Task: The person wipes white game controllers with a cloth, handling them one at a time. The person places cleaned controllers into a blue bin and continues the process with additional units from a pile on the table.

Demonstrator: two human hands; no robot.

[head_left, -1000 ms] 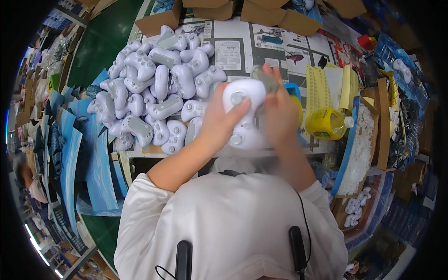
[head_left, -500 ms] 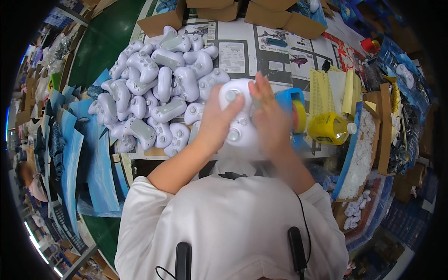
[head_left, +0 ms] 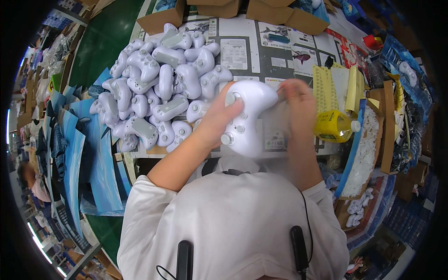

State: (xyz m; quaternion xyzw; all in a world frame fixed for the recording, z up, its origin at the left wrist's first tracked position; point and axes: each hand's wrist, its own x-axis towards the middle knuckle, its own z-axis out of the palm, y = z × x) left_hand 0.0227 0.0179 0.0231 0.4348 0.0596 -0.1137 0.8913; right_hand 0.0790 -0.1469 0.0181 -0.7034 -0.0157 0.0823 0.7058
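A white game controller [head_left: 252, 116] is gripped in my left hand [head_left: 219, 116], with the thumb across its face beside a grey stick. It is tilted above the table in front of my chest. My right hand [head_left: 298, 102], smeared by motion, is apart from the controller on its right side. Its fingers look bent, but whether they hold anything is unclear. Left of my left hand lies a large heap of similar white controllers [head_left: 170, 109], turned many ways.
A yellow bottle [head_left: 333, 126] lies on its side right of my right forearm, below yellow sheets [head_left: 325, 86]. Open cardboard boxes [head_left: 266, 14] line the table's far edge. A tray of clear plastic pieces [head_left: 361, 154] stands at right, and blue printed card sheets [head_left: 100, 161] at left.
My right hand has left the controller and moved right. The controller has turned in my left hand. The blue holder with a yellow roll no longer shows around my right hand.
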